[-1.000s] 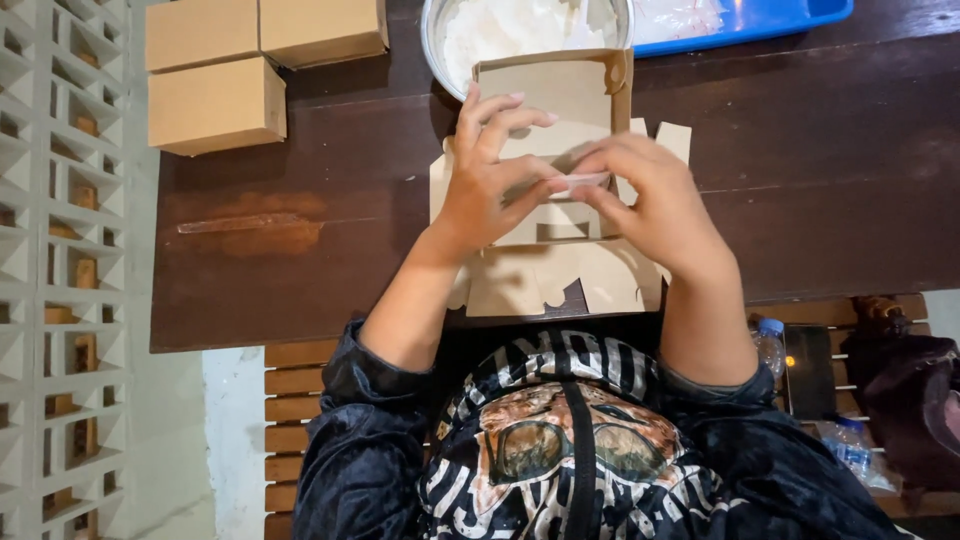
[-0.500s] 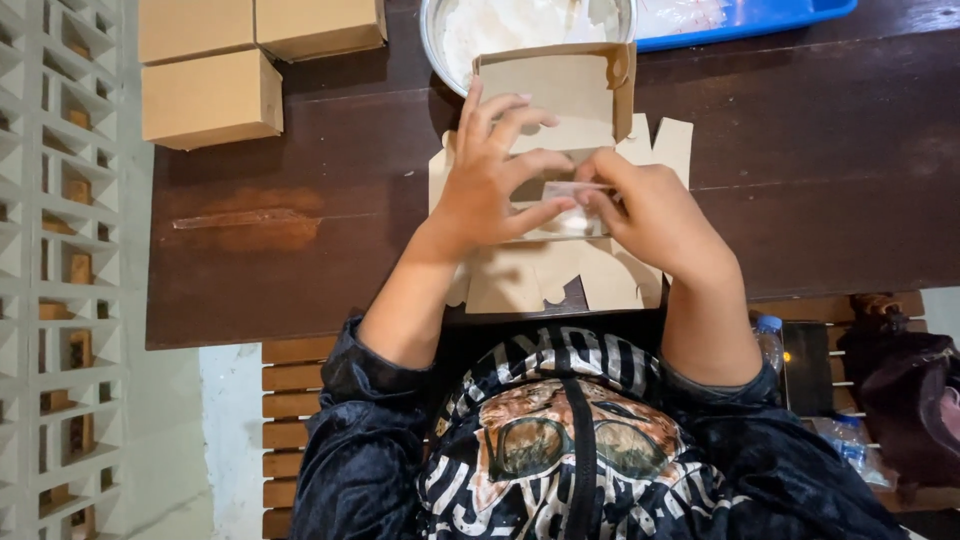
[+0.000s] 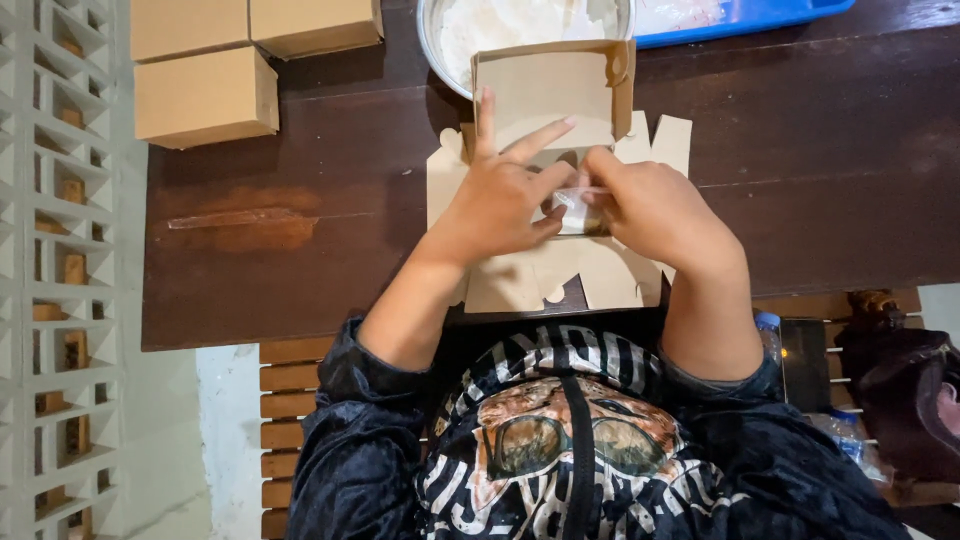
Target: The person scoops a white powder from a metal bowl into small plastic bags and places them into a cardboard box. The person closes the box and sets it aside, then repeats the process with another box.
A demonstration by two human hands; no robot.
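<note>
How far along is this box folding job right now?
Done: three closed cardboard boxes sit stacked at the table's far left. In hand: left hand and right hand press a small wrapped item onto the flat box blank. Left: its flaps remain unfolded.

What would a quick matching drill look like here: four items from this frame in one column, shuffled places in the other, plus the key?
Things:
1. flat cardboard cutout
2. closed cardboard boxes
3. metal bowl of white powder
4. blue tray

Places:
A. far left corner of the wooden table
B. far edge, top right
C. under the left hand and right hand
D. far edge, behind the cutout's raised flap

Pairs: 1-C, 2-A, 3-D, 4-B
</note>
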